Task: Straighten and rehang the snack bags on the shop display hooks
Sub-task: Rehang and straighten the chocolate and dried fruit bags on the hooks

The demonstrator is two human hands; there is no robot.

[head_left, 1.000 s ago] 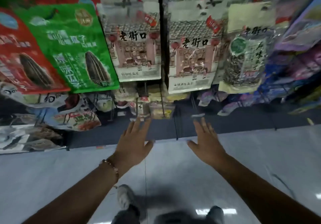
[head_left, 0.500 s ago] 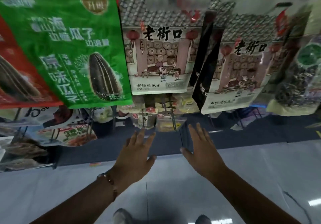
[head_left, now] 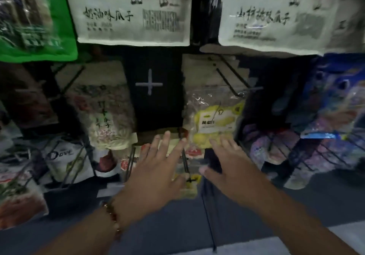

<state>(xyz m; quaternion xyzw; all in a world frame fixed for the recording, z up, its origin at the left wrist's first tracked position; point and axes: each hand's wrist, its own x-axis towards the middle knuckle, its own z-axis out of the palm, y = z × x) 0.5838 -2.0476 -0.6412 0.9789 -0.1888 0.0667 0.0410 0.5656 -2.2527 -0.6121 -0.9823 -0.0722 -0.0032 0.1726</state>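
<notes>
A clear snack bag with a yellow label (head_left: pixel 214 120) hangs on a wire display hook (head_left: pixel 231 80) in the lower row. My right hand (head_left: pixel 227 163) reaches toward its bottom edge with fingers spread and holds nothing. My left hand (head_left: pixel 158 167), a bead bracelet on its wrist, is spread over small red-and-yellow packets (head_left: pixel 189 183) hanging lower down. Whether either hand touches a bag is unclear. A beige seed bag (head_left: pixel 106 120) hangs to the left.
Two large white seed bags (head_left: pixel 130 17) (head_left: pixel 276 23) and a green bag (head_left: pixel 29 23) hang above. A black panel with a white cross (head_left: pixel 150 84) sits between the lower bags. Blue packs (head_left: pixel 331 104) hang right, a white Dove bag (head_left: pixel 65 156) left.
The view has dropped and closed in on the lower row. Both hands have moved forward from open air to the small bags on the lower hooks.
</notes>
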